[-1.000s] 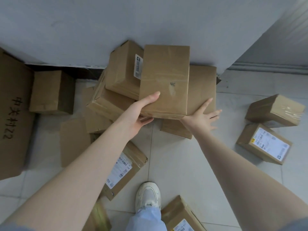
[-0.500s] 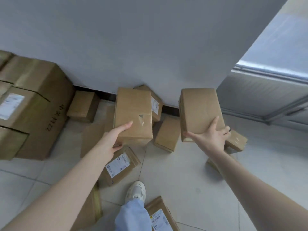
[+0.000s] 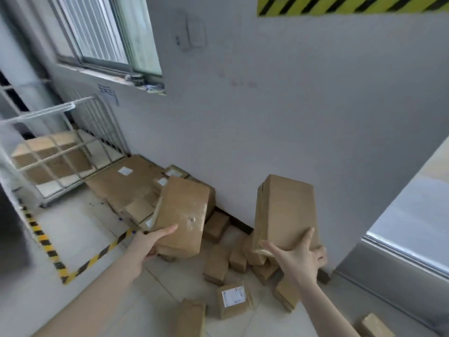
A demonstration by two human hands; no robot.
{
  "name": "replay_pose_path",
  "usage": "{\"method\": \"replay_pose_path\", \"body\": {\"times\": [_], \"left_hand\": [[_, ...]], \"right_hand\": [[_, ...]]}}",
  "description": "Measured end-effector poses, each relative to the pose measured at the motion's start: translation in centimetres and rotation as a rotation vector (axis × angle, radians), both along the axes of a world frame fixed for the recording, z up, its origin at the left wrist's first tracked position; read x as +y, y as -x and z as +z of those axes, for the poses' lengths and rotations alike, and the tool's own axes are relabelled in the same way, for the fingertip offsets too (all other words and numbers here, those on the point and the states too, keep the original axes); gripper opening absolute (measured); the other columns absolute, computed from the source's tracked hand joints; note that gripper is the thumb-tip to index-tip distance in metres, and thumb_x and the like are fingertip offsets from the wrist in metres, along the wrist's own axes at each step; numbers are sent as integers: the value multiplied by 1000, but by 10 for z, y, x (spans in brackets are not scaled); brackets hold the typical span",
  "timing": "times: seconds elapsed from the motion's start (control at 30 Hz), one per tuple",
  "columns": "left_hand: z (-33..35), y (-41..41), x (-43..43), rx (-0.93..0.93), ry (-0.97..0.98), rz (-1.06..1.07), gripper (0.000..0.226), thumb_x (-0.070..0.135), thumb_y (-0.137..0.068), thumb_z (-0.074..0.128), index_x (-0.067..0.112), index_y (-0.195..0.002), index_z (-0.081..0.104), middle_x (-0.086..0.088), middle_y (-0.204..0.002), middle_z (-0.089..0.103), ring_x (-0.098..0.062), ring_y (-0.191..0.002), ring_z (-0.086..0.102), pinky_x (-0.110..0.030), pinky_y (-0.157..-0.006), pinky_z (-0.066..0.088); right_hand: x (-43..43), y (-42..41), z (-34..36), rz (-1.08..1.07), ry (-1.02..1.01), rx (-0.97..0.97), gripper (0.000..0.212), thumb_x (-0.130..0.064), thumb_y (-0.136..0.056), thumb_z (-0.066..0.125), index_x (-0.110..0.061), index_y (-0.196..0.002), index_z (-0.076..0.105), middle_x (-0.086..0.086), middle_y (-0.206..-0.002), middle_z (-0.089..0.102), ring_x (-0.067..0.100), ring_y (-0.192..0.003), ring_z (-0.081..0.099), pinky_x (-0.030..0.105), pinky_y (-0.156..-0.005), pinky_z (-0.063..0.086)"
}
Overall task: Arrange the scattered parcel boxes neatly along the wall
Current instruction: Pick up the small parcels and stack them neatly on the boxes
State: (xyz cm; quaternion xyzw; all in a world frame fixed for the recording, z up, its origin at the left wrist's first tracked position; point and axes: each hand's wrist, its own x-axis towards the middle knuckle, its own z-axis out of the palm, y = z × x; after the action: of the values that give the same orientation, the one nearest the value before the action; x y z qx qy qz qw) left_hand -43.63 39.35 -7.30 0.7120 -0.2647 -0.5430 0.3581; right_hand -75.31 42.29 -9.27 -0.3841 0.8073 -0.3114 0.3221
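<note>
I hold two brown parcel boxes in the air in front of the grey wall (image 3: 303, 105). My left hand (image 3: 155, 240) grips the near end of a taped box (image 3: 182, 212), thumb on top. My right hand (image 3: 300, 259) grips the near end of a longer box (image 3: 286, 210), fingers spread across its top. Below them, several small boxes lie scattered on the tiled floor, among them one with a white label (image 3: 234, 296). A pile of larger boxes (image 3: 126, 183) lies against the wall at the left.
A white wire cage cart (image 3: 56, 152) with a box inside stands at the left under a window (image 3: 107, 37). Yellow-black tape (image 3: 48, 249) marks the floor. The wall ends in a corner at the right, beside a light panel (image 3: 410, 220).
Both boxes came up off the floor pile and apart, one in each hand. My view rose and swung left, so the cart, window and floor tape now show.
</note>
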Motion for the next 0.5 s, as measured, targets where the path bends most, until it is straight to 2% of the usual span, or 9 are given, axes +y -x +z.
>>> {"method": "replay_pose_path", "body": {"times": [0.03, 0.1, 0.2, 0.27, 0.33, 0.4, 0.43, 0.5], "left_hand": [[13, -23, 11, -1, 6, 34, 123, 56, -29, 91, 9, -134, 47, -9, -123, 58, -25, -105, 56, -29, -66, 47], [36, -66, 35, 8, 37, 102, 113, 56, -31, 91, 7, -126, 54, -10, -115, 61, -24, -98, 57, -29, -64, 48], [62, -125, 75, 45, 57, 176, 102, 55, -32, 89, 10, -119, 61, -7, -110, 62, -27, -97, 57, -34, -76, 52], [81, -166, 111, 105, 66, 222, 84, 46, -48, 90, 11, -118, 62, -5, -107, 62, -30, -93, 59, -38, -88, 53], [98, -216, 149, 133, 51, 278, 65, 36, -61, 86, 10, -115, 62, -6, -99, 62, -25, -72, 54, -42, -93, 51], [113, -272, 188, 151, 70, 328, 63, 33, -59, 87, 11, -112, 62, -10, -90, 64, -24, -61, 49, -43, -88, 53], [115, -301, 202, 125, 98, 329, 69, 35, -51, 90, 13, -111, 63, -11, -90, 67, -26, -64, 54, -43, -84, 54], [110, -359, 220, 71, 113, 353, 81, 39, -37, 94, 18, -108, 62, -10, -99, 70, -33, -84, 62, -44, -78, 55]], "right_hand": [[5, -15, 12, 16, 3, 7, 131, -57, -60, 80, -29, -151, -9, 20, -154, -5, 35, -142, -5, 54, -110, 24], [11, -45, 36, 49, 20, 32, 132, -60, -58, 80, -29, -151, -9, 20, -153, -3, 36, -142, -4, 54, -109, 25], [19, -89, 64, 101, 34, 77, 135, -67, -55, 78, -30, -150, -11, 19, -153, -3, 37, -141, -3, 58, -107, 26], [28, -122, 75, 134, 20, 99, 137, -68, -53, 78, -31, -149, -12, 21, -152, -3, 38, -141, -2, 59, -108, 25], [38, -159, 83, 148, 6, 85, 138, -69, -52, 78, -32, -150, -12, 22, -151, -2, 40, -140, -1, 58, -109, 23], [45, -194, 90, 170, -40, 82, 138, -70, -52, 77, -30, -150, -11, 23, -152, -2, 40, -141, 0, 57, -110, 22], [47, -211, 93, 175, -60, 86, 138, -69, -53, 77, -29, -150, -11, 23, -152, -1, 40, -141, 0, 56, -111, 20], [49, -248, 99, 187, -60, 81, 138, -67, -52, 79, -28, -151, -9, 24, -152, -2, 40, -141, 0, 53, -113, 16]]}}
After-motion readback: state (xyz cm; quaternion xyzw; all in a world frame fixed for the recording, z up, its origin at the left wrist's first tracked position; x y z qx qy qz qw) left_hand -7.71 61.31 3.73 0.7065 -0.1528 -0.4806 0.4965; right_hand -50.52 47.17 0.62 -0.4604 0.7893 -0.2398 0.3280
